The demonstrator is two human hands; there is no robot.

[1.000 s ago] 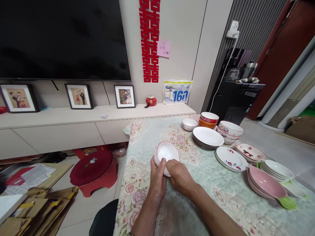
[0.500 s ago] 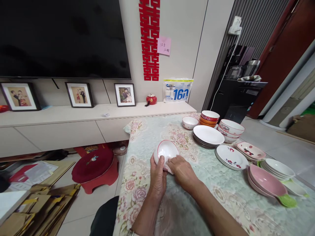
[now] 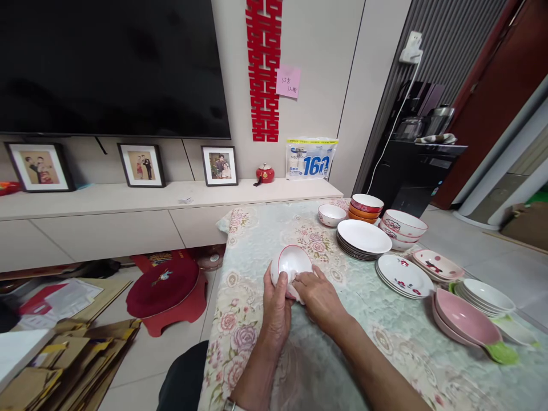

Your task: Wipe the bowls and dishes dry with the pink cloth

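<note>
A small white bowl (image 3: 295, 260) with a red rim is held tilted above the table, its inside facing up. My left hand (image 3: 276, 302) grips its left side, thumb over the near rim. Closed at the near right rim is my right hand (image 3: 319, 294), with a pale pinkish cloth (image 3: 292, 293) bunched beneath its fingers; most of the cloth is hidden. To the right are a stack of white plates (image 3: 363, 236), flower-patterned plates (image 3: 405, 275) and pink leaf-shaped dishes (image 3: 464, 314).
The table has a floral cloth (image 3: 244, 337). Towards its back right stand a single bowl (image 3: 331, 214), red and orange bowls (image 3: 366, 204) and larger white bowls (image 3: 402, 224). A red stool (image 3: 165, 291) and folded cardboard (image 3: 64, 359) are at the left.
My right hand has shifted slightly along the bowl's near rim, its fingers now further over the edge. The bowl is turned a little. The whole view has moved slightly.
</note>
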